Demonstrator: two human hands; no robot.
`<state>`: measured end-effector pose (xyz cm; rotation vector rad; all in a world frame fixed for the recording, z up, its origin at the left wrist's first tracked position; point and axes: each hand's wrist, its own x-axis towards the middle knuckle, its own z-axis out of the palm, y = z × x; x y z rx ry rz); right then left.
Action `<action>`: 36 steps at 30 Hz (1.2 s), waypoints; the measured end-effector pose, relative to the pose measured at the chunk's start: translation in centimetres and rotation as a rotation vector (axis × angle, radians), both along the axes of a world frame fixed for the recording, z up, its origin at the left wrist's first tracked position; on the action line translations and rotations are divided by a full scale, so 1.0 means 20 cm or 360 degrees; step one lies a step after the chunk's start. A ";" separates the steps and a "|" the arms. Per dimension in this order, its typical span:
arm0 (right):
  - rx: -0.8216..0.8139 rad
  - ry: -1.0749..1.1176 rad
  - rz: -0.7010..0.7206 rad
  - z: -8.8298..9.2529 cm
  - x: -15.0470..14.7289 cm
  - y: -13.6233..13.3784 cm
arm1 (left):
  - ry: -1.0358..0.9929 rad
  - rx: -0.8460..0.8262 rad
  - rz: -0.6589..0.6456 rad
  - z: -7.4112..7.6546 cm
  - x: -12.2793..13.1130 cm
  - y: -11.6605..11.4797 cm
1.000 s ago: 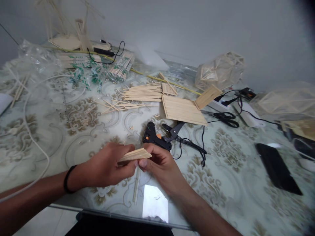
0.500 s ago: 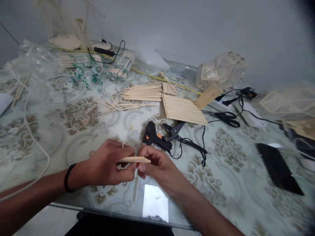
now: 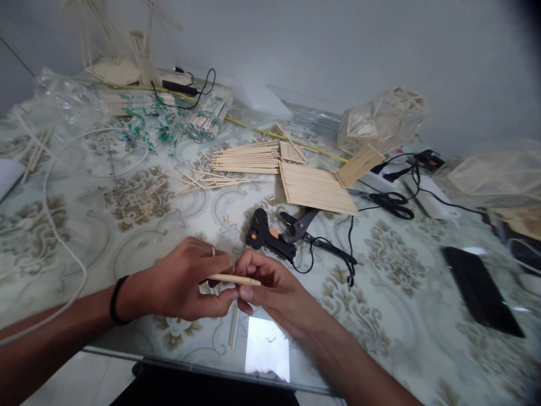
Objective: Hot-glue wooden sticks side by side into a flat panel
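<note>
A small pale wooden piece [image 3: 235,279], seen nearly edge-on and seemingly made of thin sticks, is pinched between both hands above the near table edge. My left hand [image 3: 186,280] grips its left part, fingers bent over it. At its right end, my right hand [image 3: 266,282] holds it between thumb and fingers. Clear glue sticks [image 3: 234,330] lie below the hands. Just beyond my right hand rests a black glue gun [image 3: 268,235], touching or close to black-handled pliers-like cutters [image 3: 302,228]. Much of the piece's underside is hidden by fingers.
A stick panel [image 3: 315,189] and loose bamboo sticks [image 3: 245,158] lie mid-table. Scissors [image 3: 391,204], a power strip [image 3: 382,181] and a black phone [image 3: 482,290] are to the right. A white cable [image 3: 57,225] crosses my left forearm. Wrapped stick packs [image 3: 209,115] sit behind.
The wooden piece has tilted slightly, its visible edge now looking thinner. My left thumb has shifted a little along it toward the right hand. The tools have stayed in place.
</note>
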<state>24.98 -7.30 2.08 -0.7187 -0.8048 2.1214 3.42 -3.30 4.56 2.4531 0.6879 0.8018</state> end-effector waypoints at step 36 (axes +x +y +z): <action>-0.0013 0.0057 0.0226 -0.03 0.02 0.00 | -0.0132 0.0156 -0.0189 -0.01 0.00 0.01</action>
